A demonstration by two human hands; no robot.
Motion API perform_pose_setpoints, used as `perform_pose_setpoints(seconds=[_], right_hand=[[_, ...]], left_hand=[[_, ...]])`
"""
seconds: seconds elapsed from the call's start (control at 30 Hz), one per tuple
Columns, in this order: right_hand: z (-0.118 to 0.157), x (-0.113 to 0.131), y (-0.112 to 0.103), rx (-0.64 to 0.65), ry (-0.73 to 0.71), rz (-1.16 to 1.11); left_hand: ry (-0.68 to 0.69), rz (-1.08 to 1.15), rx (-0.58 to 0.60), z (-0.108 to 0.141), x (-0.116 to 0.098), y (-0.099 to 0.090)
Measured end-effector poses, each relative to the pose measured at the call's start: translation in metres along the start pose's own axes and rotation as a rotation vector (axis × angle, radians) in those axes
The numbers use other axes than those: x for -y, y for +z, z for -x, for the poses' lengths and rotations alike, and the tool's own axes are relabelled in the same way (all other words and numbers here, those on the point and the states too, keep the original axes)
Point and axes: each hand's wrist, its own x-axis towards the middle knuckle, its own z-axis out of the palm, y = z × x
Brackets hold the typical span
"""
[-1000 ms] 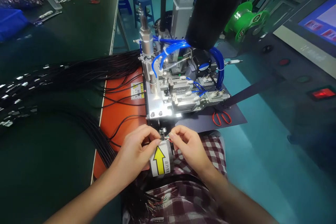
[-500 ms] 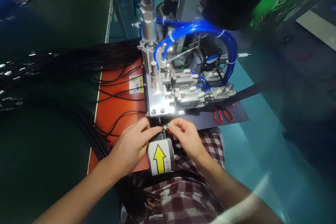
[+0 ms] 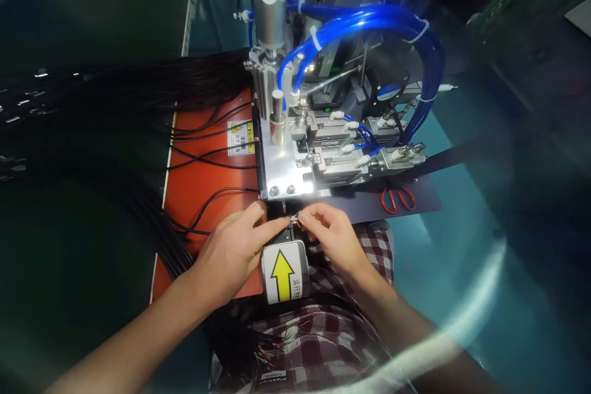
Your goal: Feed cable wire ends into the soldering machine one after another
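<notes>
My left hand (image 3: 237, 240) rests at the front of the metal machine (image 3: 286, 166), its index finger stretched to a small wire end (image 3: 294, 220). Thumb and index finger of my right hand (image 3: 330, 234) pinch thin wires there, one of them red. Both sets of fingertips nearly meet above a black block (image 3: 287, 237). Just below is a white cover (image 3: 284, 274) with a yellow arrow. What the other fingers of my left hand hold, if anything, is hidden.
Black cables (image 3: 161, 228) run over the orange board (image 3: 207, 181) at the left, and a bundle with bare coloured wire ends lies on my lap. Blue hoses (image 3: 369, 15) arch over the machine. Red-handled scissors (image 3: 398, 199) lie on the dark plate at the right.
The view has shifted slightly, so the machine looks larger and nearer. Both hands stay at the same spot, with the right fingertips still pinching the wires.
</notes>
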Motion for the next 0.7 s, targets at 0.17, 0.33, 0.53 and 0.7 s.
perform_pose_setpoints(seconds=[0.17,0.33,0.53,0.7], right_hand=[[-0.0002,0.0011,-0.0015,0.014,0.007,-0.003],[-0.0030,0.0007,-0.0033,0.047,0.027,-0.023],[-0.0049,0.0023,-0.0055,0.095,0.030,-0.053],[-0.0053,0.0034,-0.0063,0.106,0.035,-0.024]], left_hand=[[-0.001,-0.021,0.008,-0.0007,-0.0007,-0.0017],[0.014,-0.052,-0.002,-0.0004,-0.0007,-0.0015],[0.027,-0.090,-0.012,-0.0006,-0.0003,0.0000],[0.008,-0.075,0.012,-0.0007,-0.0005,0.0000]])
